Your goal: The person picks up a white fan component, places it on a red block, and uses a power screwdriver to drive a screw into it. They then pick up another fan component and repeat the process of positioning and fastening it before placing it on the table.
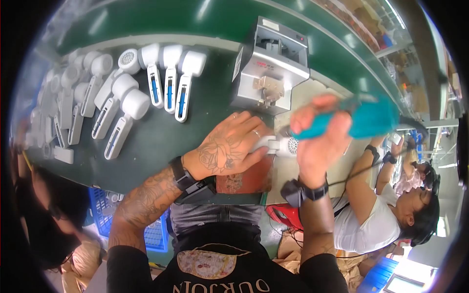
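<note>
My right hand (325,134) is wrapped round a teal electric screwdriver (366,117), blurred by motion, its front end pointing left toward my left hand. My left hand (232,146) grips a white handheld unit (292,145) with a round vented head, which looks like a small hair dryer. The vented head sticks out to the right of my fingers, just below the tool's tip. Whether the tip touches it I cannot tell. Under my left hand lies a reddish-brown pad (244,177) on the bench.
Several similar white units (183,88) lie across the left side of the green bench (161,141), some with open handles showing blue parts. A grey metal machine (271,68) stands beyond my hands. A blue crate (102,215) is below left; co-workers sit on both sides, including one in a white shirt (366,219).
</note>
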The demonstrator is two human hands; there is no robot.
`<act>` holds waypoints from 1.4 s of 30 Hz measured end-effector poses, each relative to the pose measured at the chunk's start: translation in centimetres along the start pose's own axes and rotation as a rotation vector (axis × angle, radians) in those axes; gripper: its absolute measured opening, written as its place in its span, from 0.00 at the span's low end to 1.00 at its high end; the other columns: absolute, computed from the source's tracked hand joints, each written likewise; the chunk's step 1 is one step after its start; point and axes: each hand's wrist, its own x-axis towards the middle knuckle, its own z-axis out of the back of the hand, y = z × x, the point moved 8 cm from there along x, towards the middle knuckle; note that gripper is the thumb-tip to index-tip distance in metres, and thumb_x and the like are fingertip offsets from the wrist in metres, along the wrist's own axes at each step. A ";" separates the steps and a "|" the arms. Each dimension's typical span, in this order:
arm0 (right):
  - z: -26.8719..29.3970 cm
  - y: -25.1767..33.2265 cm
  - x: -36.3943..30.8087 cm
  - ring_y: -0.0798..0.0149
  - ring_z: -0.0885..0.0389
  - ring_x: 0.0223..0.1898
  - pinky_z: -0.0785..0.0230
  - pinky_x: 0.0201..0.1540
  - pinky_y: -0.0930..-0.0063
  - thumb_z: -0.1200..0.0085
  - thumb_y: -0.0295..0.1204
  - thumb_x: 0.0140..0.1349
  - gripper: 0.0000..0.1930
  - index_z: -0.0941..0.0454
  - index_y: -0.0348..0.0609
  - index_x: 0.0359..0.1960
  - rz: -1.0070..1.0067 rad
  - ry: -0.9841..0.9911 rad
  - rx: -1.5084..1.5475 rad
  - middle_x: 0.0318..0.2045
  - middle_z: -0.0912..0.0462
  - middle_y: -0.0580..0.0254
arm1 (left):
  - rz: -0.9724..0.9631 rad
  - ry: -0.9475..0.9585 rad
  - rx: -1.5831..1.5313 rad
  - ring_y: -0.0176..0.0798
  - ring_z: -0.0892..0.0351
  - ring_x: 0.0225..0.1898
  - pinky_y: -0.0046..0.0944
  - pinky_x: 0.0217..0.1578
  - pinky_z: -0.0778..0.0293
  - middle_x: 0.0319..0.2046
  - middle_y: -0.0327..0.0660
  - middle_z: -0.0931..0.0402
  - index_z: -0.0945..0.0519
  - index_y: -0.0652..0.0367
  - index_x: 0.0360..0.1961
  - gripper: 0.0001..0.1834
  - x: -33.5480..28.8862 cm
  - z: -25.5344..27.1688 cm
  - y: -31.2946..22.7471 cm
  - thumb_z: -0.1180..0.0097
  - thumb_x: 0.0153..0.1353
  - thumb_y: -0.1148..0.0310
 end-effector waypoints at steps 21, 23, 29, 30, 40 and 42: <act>1.0 -0.8 -3.3 0.63 0.31 0.20 0.36 0.24 0.68 0.45 0.55 0.64 0.27 0.33 0.39 0.36 -0.003 0.125 -0.105 0.20 0.31 0.61 | 0.067 0.116 -0.029 0.50 0.28 0.43 0.48 0.48 0.32 0.43 0.42 0.26 0.21 0.56 0.48 0.16 0.8 -0.7 0.1 0.40 0.58 0.66; 1.9 -1.8 -3.5 0.63 0.30 0.21 0.36 0.25 0.68 0.45 0.54 0.64 0.27 0.33 0.39 0.37 -0.065 0.093 0.032 0.21 0.30 0.61 | 0.059 0.090 0.038 0.52 0.26 0.46 0.48 0.51 0.32 0.47 0.44 0.26 0.21 0.56 0.47 0.16 0.8 0.1 -0.2 0.40 0.58 0.66; 3.5 -1.3 -5.6 0.66 0.30 0.22 0.34 0.27 0.71 0.48 0.50 0.68 0.22 0.33 0.40 0.38 0.025 -0.004 0.001 0.22 0.31 0.63 | 0.032 0.139 -0.042 0.52 0.26 0.52 0.51 0.56 0.33 0.58 0.45 0.29 0.24 0.55 0.56 0.23 0.3 -1.3 -1.1 0.39 0.58 0.64; 3.8 -0.8 -6.1 0.67 0.31 0.22 0.34 0.27 0.72 0.48 0.50 0.69 0.22 0.33 0.40 0.38 0.011 -0.070 -0.020 0.21 0.31 0.64 | 0.047 0.153 -0.054 0.51 0.26 0.51 0.50 0.55 0.33 0.58 0.44 0.29 0.24 0.56 0.56 0.24 0.0 -1.3 -1.2 0.38 0.58 0.64; 5.1 6.3 -12.5 0.71 0.35 0.16 0.42 0.16 0.78 0.54 0.61 0.67 0.29 0.35 0.42 0.40 0.286 -0.113 0.209 0.17 0.34 0.65 | 0.185 -0.223 -0.082 0.50 0.19 0.48 0.40 0.53 0.25 0.44 0.49 0.20 0.26 0.60 0.58 0.24 -7.5 9.5 -2.9 0.37 0.60 0.72; 6.1 7.1 -14.5 0.65 0.36 0.16 0.40 0.20 0.73 0.53 0.65 0.63 0.35 0.32 0.37 0.37 0.191 -0.247 -0.068 0.17 0.34 0.60 | 0.444 -0.486 0.060 0.44 0.20 0.51 0.38 0.54 0.26 0.49 0.48 0.21 0.27 0.63 0.59 0.23 -10.8 14.9 0.4 0.40 0.63 0.73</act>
